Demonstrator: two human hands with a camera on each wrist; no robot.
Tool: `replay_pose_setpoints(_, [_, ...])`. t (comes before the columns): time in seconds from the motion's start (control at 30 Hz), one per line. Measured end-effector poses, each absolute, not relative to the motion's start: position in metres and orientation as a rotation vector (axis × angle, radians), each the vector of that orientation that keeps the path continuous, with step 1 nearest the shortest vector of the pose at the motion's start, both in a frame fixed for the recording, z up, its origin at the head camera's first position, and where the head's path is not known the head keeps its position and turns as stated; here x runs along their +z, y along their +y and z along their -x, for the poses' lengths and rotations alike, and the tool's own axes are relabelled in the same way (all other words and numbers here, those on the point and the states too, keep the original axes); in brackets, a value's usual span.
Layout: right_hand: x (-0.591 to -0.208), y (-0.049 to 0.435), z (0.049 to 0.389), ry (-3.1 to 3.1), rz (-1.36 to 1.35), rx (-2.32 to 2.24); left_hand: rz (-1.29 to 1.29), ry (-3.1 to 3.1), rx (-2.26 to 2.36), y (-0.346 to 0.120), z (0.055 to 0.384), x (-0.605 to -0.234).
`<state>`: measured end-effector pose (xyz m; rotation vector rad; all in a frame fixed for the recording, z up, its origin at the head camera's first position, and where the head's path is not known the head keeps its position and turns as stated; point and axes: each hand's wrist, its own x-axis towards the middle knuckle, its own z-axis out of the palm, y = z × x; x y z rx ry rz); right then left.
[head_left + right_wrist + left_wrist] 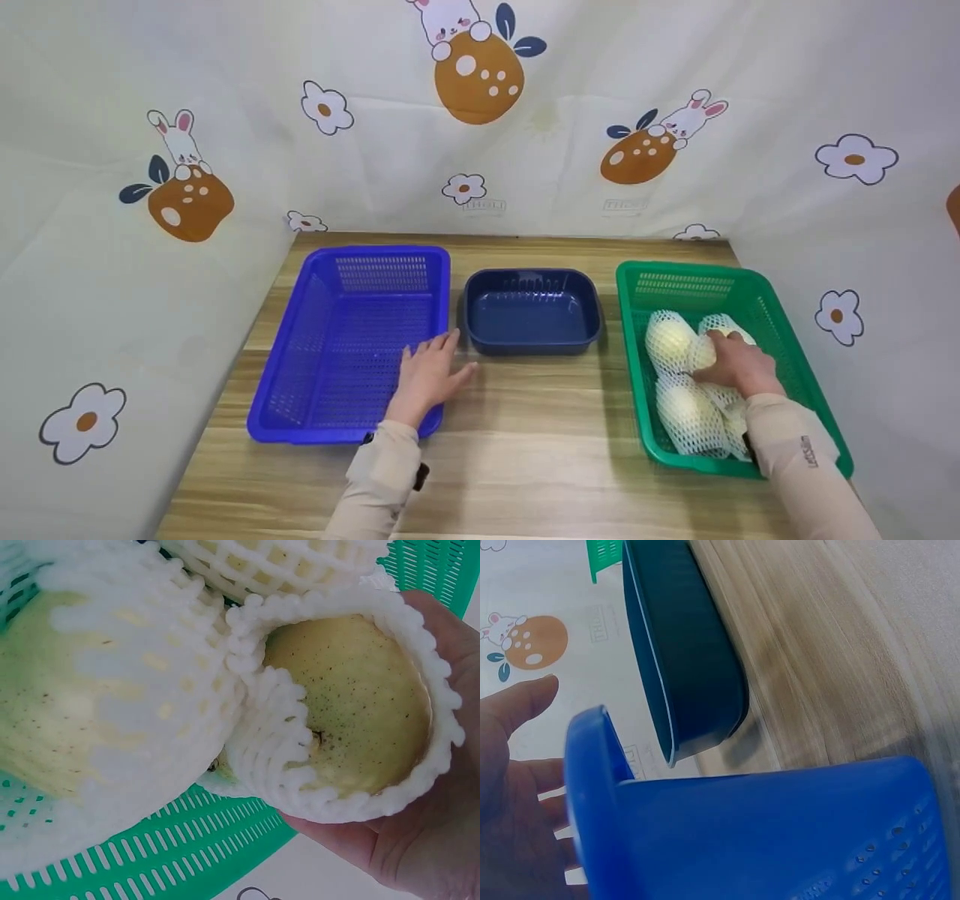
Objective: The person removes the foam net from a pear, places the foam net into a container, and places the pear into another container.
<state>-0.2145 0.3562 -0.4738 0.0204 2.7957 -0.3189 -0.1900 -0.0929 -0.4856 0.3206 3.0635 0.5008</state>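
My right hand (742, 365) reaches into the green basket (630, 360) and grips a speckled yellow-green pear (360, 705) in a white foam net. In the right wrist view its fingers curve round the far side of the net. Several more netted pears (686, 412) lie against it in the basket, one large pear (45, 697) close by in that wrist view. My left hand (429, 373) holds nothing; its fingers are spread over the right rim of the blue basket (274, 375). Thumb and fingers show apart beside that rim in the left wrist view.
A dark blue rectangular basin (532, 348) stands between the two baskets, with bare wooden table (532, 450) in front of it. A printed cloth (375, 165) with rabbits and flowers hangs round the back and both sides.
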Motion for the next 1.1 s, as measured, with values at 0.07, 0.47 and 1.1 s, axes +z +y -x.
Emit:
replay_pose_setpoints(0.07, [-0.473, 0.356, 0.214, 2.795, -0.019, -0.321, -0.323, 3.068, 0.496, -0.093, 0.19, -0.486])
replay_pose_setpoints(0.47, [-0.467, 0.355, 0.213, 2.822, -0.004, -0.323, -0.34, 3.078, 0.493, -0.094, 0.188, -0.484])
replay_pose_setpoints(1.1, [-0.438, 0.338, 0.216, 2.933, 0.129, -0.317, -0.346, 3.081, 0.499, -0.094, 0.189, -0.485])
